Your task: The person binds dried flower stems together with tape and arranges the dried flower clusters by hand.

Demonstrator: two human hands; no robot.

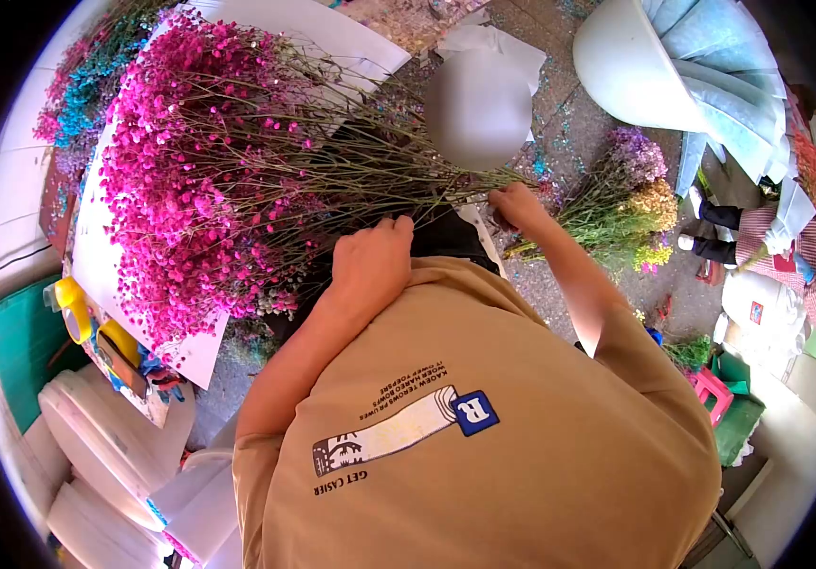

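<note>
A large bunch of bright pink dried flowers (190,161) lies across my lap, its heads to the left and its thin stems (370,171) running right. My left hand (373,258) is closed at the near side of the stems, fingers curled around some of them. My right hand (519,209) pinches the stem ends at the bunch's right tip; its fingertips are partly hidden. Under the flower heads is a white board (201,356).
Purple, orange and yellow flower bunches (631,204) lie on the floor at right. Beyond them, a white tub (631,66) holds wrapped sheets. Another person (788,251) sits far right. Yellow tape rolls (73,308) stand at left, by white rounded containers (109,427). Blue-pink flowers (95,95) are upper left.
</note>
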